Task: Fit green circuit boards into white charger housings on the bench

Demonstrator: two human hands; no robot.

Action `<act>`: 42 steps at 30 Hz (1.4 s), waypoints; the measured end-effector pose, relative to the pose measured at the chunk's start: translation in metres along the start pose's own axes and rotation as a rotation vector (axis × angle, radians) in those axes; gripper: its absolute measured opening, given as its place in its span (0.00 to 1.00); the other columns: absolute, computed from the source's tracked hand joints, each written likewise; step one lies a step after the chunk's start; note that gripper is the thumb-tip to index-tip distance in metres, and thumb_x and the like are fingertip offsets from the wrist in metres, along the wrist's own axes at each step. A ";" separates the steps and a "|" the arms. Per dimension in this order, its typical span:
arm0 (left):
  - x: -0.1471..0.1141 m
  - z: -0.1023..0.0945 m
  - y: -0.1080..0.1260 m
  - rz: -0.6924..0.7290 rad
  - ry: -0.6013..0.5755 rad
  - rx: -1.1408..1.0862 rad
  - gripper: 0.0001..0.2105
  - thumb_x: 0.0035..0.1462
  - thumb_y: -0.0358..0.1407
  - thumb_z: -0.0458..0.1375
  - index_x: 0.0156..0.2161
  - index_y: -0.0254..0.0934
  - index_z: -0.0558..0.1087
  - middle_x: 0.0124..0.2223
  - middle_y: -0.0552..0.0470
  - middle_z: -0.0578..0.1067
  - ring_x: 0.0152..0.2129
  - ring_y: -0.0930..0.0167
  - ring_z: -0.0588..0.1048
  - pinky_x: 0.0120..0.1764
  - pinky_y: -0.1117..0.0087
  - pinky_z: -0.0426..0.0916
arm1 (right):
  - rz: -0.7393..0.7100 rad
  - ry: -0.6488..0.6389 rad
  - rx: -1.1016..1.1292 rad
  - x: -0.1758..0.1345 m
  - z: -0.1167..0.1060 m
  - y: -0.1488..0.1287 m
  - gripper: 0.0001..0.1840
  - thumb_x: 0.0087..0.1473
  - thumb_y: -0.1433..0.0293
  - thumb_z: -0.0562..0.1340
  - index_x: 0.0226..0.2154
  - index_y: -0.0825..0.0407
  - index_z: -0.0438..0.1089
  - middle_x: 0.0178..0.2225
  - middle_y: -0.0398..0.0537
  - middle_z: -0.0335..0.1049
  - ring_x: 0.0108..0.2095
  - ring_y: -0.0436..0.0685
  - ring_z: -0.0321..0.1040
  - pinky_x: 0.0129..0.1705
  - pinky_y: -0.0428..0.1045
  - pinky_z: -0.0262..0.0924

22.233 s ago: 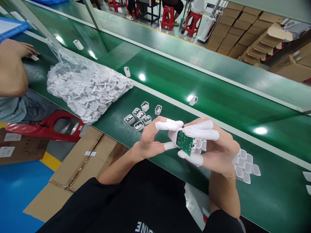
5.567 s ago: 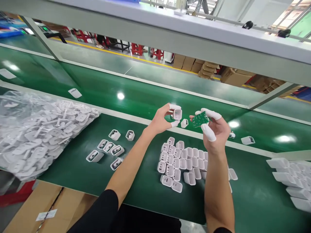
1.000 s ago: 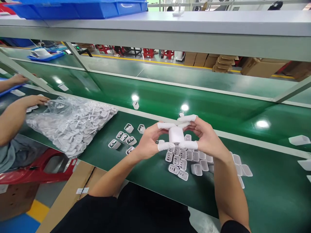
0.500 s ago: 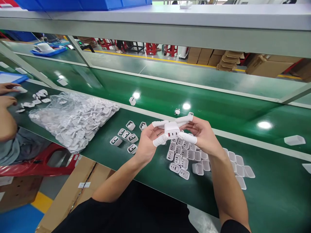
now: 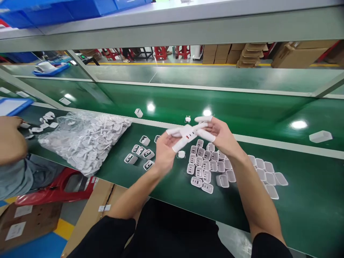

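Note:
A white charger [image 5: 188, 134] with a red port and dark slots is held up above the green worktop, tilted. My left hand [image 5: 166, 148], white covers on its fingertips, is closed on the charger's left side. My right hand [image 5: 220, 135], also with fingertip covers, has its thumb and a finger at the charger's right end, its index finger lifted away. Beneath the hands lies a small white part [image 5: 181, 154]. Open white charger housings [image 5: 206, 165] stand in rows below my right hand. Several housings with parts inside [image 5: 140, 151] stand left of my left hand.
A plastic bag of white pieces [image 5: 91, 143] lies to the left, near another person's arm [image 5: 12, 141]. More housings [image 5: 266, 172] stand beyond my right forearm. Loose parts [image 5: 187, 119] lie on the green strip behind. A shelf edge [image 5: 172, 34] crosses overhead.
The charger has tilted, its right end now higher. My right index finger has lifted off it. The view has shifted, and the small white part below the hands now shows.

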State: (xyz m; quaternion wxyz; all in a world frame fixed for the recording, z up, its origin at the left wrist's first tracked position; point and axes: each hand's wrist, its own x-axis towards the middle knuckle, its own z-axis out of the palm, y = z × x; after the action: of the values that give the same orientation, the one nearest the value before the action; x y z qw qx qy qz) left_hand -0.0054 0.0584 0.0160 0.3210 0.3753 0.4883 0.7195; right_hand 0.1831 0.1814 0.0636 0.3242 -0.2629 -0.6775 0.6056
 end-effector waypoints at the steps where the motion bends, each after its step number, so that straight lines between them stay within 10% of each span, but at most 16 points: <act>1: 0.021 -0.009 -0.004 0.100 -0.014 0.110 0.24 0.53 0.43 0.82 0.52 0.41 0.83 0.50 0.46 0.87 0.47 0.63 0.87 0.56 0.58 0.84 | -0.015 0.063 -0.048 0.001 -0.001 0.002 0.35 0.58 0.47 0.78 0.60 0.45 0.78 0.57 0.56 0.84 0.54 0.65 0.84 0.64 0.68 0.77; 4: 0.098 -0.042 -0.022 0.350 -0.102 0.678 0.24 0.54 0.36 0.79 0.54 0.40 0.79 0.53 0.47 0.83 0.50 0.61 0.84 0.60 0.53 0.80 | -0.025 0.143 -0.276 0.006 -0.004 0.012 0.29 0.63 0.48 0.74 0.60 0.44 0.77 0.62 0.56 0.81 0.59 0.69 0.81 0.68 0.72 0.73; 7: 0.171 -0.074 -0.045 0.233 -0.293 1.344 0.18 0.61 0.32 0.71 0.54 0.35 0.74 0.56 0.39 0.79 0.52 0.57 0.80 0.60 0.53 0.77 | 0.009 -0.036 -0.595 0.009 0.006 0.026 0.24 0.67 0.53 0.71 0.59 0.47 0.78 0.59 0.56 0.83 0.58 0.70 0.81 0.63 0.69 0.75; 12: 0.224 -0.105 -0.076 0.147 -0.428 1.509 0.18 0.60 0.24 0.65 0.55 0.30 0.73 0.58 0.30 0.76 0.57 0.50 0.74 0.62 0.51 0.71 | -0.041 -0.494 -1.209 0.004 0.052 0.049 0.23 0.64 0.73 0.69 0.61 0.53 0.76 0.56 0.58 0.82 0.56 0.68 0.80 0.58 0.60 0.70; 20: 0.234 -0.121 -0.082 0.175 -0.468 1.573 0.21 0.74 0.42 0.59 0.62 0.28 0.72 0.67 0.22 0.70 0.66 0.42 0.70 0.68 0.45 0.66 | -0.017 -0.631 -1.373 -0.007 0.094 0.070 0.23 0.63 0.74 0.69 0.60 0.54 0.73 0.57 0.63 0.79 0.56 0.69 0.80 0.56 0.57 0.68; 28: 0.203 -0.062 -0.082 -0.006 -0.442 1.480 0.19 0.73 0.46 0.61 0.60 0.36 0.73 0.61 0.35 0.75 0.55 0.51 0.80 0.58 0.54 0.74 | 0.093 -0.564 -1.462 0.021 0.107 0.079 0.35 0.72 0.62 0.65 0.73 0.58 0.61 0.51 0.67 0.84 0.55 0.70 0.83 0.58 0.60 0.65; 34: 0.201 -0.051 -0.095 -0.147 -0.477 1.466 0.17 0.65 0.38 0.67 0.57 0.36 0.76 0.58 0.35 0.77 0.54 0.51 0.82 0.55 0.56 0.76 | 0.166 -0.498 -1.467 0.026 0.107 0.083 0.28 0.72 0.55 0.65 0.65 0.54 0.70 0.58 0.68 0.81 0.56 0.73 0.81 0.55 0.60 0.66; 42: 0.166 -0.072 -0.031 -0.133 -0.435 1.426 0.14 0.57 0.31 0.68 0.49 0.37 0.76 0.49 0.40 0.81 0.48 0.53 0.82 0.50 0.58 0.76 | -0.009 -0.592 -1.404 0.031 0.089 0.079 0.27 0.65 0.67 0.69 0.65 0.52 0.74 0.69 0.67 0.70 0.65 0.74 0.73 0.61 0.62 0.66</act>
State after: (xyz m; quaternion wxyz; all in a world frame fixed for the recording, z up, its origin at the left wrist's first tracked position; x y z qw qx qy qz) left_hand -0.1490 0.1727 0.0065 0.1320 0.5959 0.7835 0.1171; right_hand 0.0929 0.1571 -0.0161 -0.1117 -0.2314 -0.9634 0.0762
